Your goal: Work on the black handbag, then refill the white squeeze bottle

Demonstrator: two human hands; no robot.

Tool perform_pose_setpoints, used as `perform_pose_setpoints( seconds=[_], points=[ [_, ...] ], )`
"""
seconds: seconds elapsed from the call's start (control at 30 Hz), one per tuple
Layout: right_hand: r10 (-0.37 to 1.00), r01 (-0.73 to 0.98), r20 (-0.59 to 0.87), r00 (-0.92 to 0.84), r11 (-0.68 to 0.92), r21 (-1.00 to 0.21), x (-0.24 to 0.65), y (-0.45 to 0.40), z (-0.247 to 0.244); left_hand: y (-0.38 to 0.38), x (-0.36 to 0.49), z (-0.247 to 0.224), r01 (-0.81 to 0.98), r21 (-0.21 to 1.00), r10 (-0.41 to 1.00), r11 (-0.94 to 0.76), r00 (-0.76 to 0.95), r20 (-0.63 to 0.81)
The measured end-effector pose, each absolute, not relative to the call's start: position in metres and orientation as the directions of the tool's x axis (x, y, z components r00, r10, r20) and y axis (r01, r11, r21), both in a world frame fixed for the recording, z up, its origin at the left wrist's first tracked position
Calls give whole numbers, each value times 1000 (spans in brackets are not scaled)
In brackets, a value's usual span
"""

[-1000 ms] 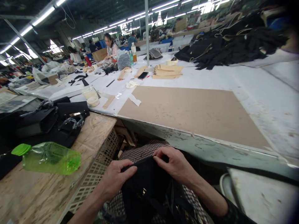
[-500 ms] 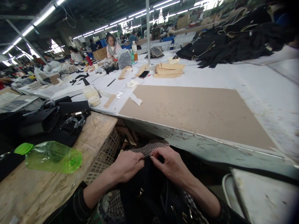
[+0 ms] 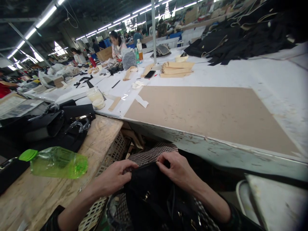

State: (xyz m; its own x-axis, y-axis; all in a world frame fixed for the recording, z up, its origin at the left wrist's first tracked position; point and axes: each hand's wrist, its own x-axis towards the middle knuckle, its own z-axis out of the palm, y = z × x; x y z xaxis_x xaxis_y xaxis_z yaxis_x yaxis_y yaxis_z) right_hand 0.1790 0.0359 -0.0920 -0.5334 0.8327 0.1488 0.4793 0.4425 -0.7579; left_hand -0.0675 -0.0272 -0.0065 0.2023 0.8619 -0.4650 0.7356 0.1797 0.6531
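While the right hand (image 3: 176,168) keeps nearly the same place, the left hand (image 3: 115,176) has drawn away from it. Half a second ago, the 2 hands all but met over the top edge of the black piece (image 3: 150,184); now a stretch of that edge runs uncovered between them, much as it did 1 second ago.

The right thumb and index finger pinch the edge near its right end. On the left, thumb and forefinger stand parted at the tips, right by the other end; whether cloth is caught between them I cannot tell.

The piece lies in the lap, over checked cloth (image 3: 154,152), its top edge raised between the hands and the rest sagging toward the person. Small metal fittings (image 3: 146,195) glint on its front. The dark folds lower down are too dim to read.

For the work, the change seems to mean that the right hand serves as an anchor while the left shifts along the edge, which looks drawn fairly straight. Judging by this, the edge is the part being handled, and the fittings are left alone.

The green bottle (image 3: 60,163) lies on its side on the wooden table (image 3: 106,128), apart from the hands. Beyond them, the brown sheet (image 3: 204,115) lies flat, untouched.
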Motion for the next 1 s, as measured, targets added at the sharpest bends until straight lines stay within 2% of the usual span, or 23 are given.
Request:
perform_pose_setpoints(
  seconds=[0.1,0.3,0.57,1.0],
  points=[
    [829,476,148,-539,445,-759,180,35,-88,-6,-44,-16,725,682,884,95,254,-393],
    [807,447,124,-578,440,-778,197,39,-84,19,-14,-43,777,616,886,-127,368,-282],
    [811,403,127,-571,412,-817,209,40,-80,14,-14,-38,770,630,896,-103,346,-277],
    [887,446,70,-456,295,-845,207,36,-80,9,-8,-39,734,663,896,-149,384,-224]
  ],
)
